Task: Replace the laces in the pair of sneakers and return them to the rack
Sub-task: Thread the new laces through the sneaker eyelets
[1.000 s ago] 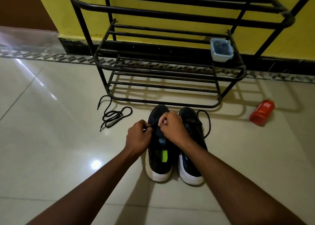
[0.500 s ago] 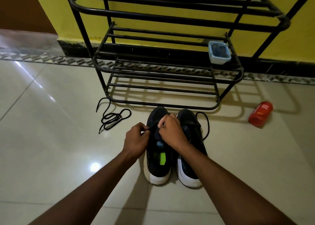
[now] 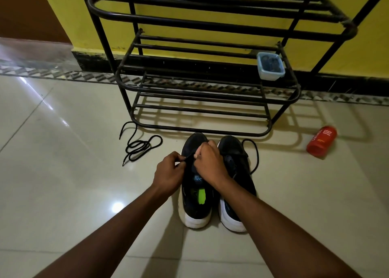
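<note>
Both forearms reach in from the bottom edge and meet over the left sneaker (image 3: 194,202), which stands on the tiled floor (image 3: 63,183) just beside the right sneaker (image 3: 237,168), toes toward the black metal shoe rack (image 3: 210,92). The left hand (image 3: 168,173) is curled, thumb and forefinger pinched on a short stretch of black lace (image 3: 188,158); the right hand (image 3: 210,164) is bunched into a loose fist just above the tongue, fingertips closed on the same lace — how it sits in the eyelets is hidden under the knuckles. A loose lace (image 3: 139,146) lies coiled on the floor to the left, well apart. Another lace (image 3: 255,157) loops out beside the right sneaker. The rack's top is cut off; a small plastic container (image 3: 270,67) sits on its middle shelf, contents unclear, and a red bottle (image 3: 321,140) lies at right.
</note>
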Demonstrator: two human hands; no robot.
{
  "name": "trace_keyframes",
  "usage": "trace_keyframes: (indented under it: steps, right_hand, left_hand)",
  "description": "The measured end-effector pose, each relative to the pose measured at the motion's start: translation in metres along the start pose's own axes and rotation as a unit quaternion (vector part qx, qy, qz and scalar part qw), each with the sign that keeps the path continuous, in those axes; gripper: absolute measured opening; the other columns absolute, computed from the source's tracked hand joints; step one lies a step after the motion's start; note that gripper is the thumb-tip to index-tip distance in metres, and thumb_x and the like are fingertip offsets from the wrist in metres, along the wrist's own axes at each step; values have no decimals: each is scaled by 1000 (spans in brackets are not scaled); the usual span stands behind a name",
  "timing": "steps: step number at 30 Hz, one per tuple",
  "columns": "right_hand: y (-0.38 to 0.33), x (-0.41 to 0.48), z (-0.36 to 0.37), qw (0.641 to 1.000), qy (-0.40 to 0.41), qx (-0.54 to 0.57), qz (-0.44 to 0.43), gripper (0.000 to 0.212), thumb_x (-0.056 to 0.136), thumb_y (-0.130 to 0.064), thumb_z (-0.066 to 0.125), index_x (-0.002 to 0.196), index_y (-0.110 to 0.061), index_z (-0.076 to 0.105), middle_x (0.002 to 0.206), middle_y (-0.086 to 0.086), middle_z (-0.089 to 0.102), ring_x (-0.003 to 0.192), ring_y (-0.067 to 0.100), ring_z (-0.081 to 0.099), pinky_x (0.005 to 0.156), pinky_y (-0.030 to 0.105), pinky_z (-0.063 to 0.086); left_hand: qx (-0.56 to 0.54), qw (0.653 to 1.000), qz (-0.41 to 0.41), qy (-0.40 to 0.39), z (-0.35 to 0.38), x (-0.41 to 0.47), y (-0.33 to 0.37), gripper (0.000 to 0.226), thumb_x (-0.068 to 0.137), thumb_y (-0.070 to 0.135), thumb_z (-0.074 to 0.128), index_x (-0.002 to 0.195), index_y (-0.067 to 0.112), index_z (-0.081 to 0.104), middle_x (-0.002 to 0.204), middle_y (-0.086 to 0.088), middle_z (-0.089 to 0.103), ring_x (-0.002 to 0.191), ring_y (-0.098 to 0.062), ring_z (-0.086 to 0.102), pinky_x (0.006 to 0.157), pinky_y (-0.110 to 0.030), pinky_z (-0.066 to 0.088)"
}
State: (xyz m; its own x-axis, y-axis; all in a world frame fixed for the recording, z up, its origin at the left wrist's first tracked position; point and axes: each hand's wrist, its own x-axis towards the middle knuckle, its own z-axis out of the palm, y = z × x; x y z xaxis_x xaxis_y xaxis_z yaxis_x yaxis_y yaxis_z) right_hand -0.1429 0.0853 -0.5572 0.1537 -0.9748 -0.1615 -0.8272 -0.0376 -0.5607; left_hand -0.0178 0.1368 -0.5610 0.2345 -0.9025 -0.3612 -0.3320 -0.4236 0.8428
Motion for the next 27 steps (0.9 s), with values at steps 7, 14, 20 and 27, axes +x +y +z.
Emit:
trace_keyframes:
  steps: [7, 14, 20, 27]
  right_hand:
    - [1, 4, 3, 996, 29, 67, 51, 9, 91, -8, 58, 90, -11, 66, 115, 11, 55, 106, 29, 59, 89, 33, 45]
    - [3, 2, 2, 994, 23, 85, 58, 14, 88, -3, 56, 85, -11, 66, 111, 10, 56, 105, 25, 58, 89, 31, 44]
    - [-3, 0, 3, 996, 29, 62, 51, 13, 86, -4, 63, 80, -15, 69, 110, 6, 56, 99, 25, 61, 89, 41, 53]
    - [-3, -1, 4, 1000, 1, -16, 26, 12, 87, -7, 63, 97, -14, 64, 119, 6, 47, 96, 32, 61, 76, 37, 51]
  left_hand:
    - [17, 1000, 7, -9, 1, 2, -3, 11, 96, 18, 53, 95, 24, 62, 93, -4, 71, 87, -33, 70, 81, -57, 57]
    - [32, 999, 15, -3, 1, 0, 2, 16, 94, 14, 54, 103, 23, 63, 102, 2, 71, 89, -25, 70, 84, -49, 57]
    - [81, 995, 45, -19, -3, 5, 13, 34, 87, 16, 64, 119, 24, 68, 113, 8, 72, 101, -10, 70, 92, -38, 57]
    - [58, 998, 26, -19, -1, 8, 7, 37, 83, 29, 60, 118, 31, 71, 115, 14, 71, 100, -8, 69, 93, -42, 57]
